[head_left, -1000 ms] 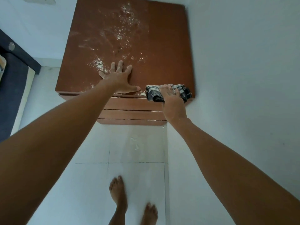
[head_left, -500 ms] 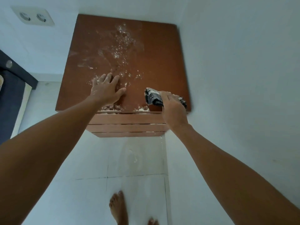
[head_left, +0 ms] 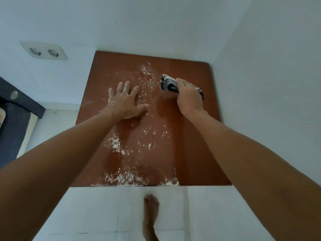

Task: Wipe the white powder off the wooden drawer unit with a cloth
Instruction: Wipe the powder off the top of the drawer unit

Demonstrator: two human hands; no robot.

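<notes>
Drawer unit (head_left: 191,136) fronts hidden; cloth (head_left: 167,83) half-covered by right hand (head_left: 189,98).

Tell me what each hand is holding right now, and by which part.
The right hand holds the bunched cloth, gripped around its near end; the far end sticks out. The left hand holds nothing, lying flat on the drawer unit.

A drawer unit (head_left: 191,145) fills the frame's centre. On its top, the left hand (head_left: 125,101) lies left of the right hand (head_left: 189,98), which holds a cloth (head_left: 167,83) at upper right; powder (head_left: 118,145) lies between and below them.
</notes>
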